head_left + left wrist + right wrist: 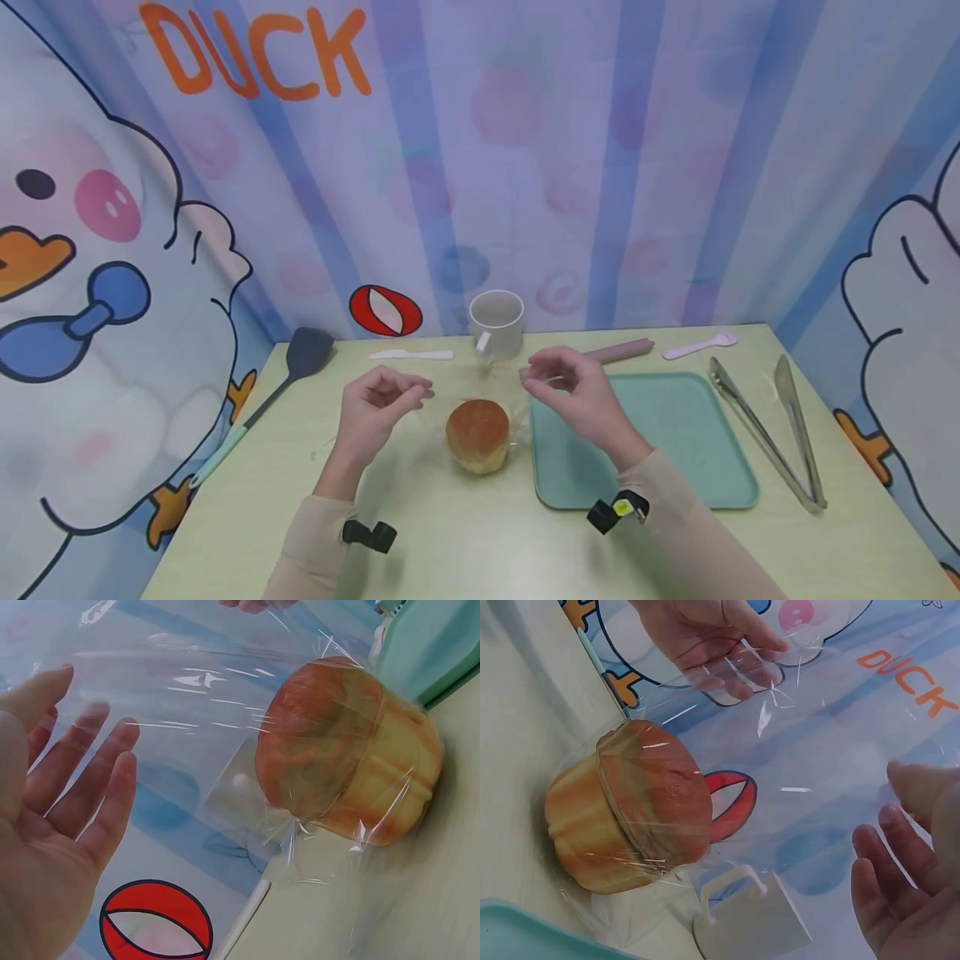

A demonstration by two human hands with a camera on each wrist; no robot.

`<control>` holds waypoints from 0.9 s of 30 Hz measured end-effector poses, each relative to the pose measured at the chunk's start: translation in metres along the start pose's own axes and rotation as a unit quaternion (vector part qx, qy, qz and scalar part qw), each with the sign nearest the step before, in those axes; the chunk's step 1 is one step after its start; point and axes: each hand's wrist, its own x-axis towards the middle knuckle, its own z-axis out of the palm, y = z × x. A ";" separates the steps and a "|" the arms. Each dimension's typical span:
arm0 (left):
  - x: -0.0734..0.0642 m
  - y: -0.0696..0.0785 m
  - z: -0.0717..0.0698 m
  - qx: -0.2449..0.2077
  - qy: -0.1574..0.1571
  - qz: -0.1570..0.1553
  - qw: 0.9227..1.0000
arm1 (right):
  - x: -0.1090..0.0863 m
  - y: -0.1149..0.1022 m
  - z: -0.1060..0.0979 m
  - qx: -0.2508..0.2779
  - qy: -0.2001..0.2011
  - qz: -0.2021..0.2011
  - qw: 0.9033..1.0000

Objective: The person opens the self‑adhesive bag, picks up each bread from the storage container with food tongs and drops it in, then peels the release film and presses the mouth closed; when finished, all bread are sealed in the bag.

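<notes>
A round bun (478, 435) with a browned top and paler sides sits on the table inside a clear plastic bag (202, 697). My left hand (377, 407) pinches the bag's upper edge on the left, thumb and forefinger together, the other fingers loosely bent. On the other side my right hand (573, 396) pinches the film near its rim. The bag stretches up from the bun between both hands, as the right wrist view shows with the bun (649, 802) low in it. The exact grip of the fingertips is partly hidden by the film's glare.
A teal tray (645, 492) lies under my right forearm, with metal tongs (772, 442) beyond it. Behind the bun stand a white mug (498, 325), a white knife (412, 355), a mauve-handled utensil (622, 351) and a lilac fork (701, 345). A dark spatula (307, 354) lies left.
</notes>
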 end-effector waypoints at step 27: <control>0.007 0.022 -0.014 -0.040 -0.037 0.056 0.997 | 0.001 -0.011 -0.011 0.107 0.001 -0.072 0.992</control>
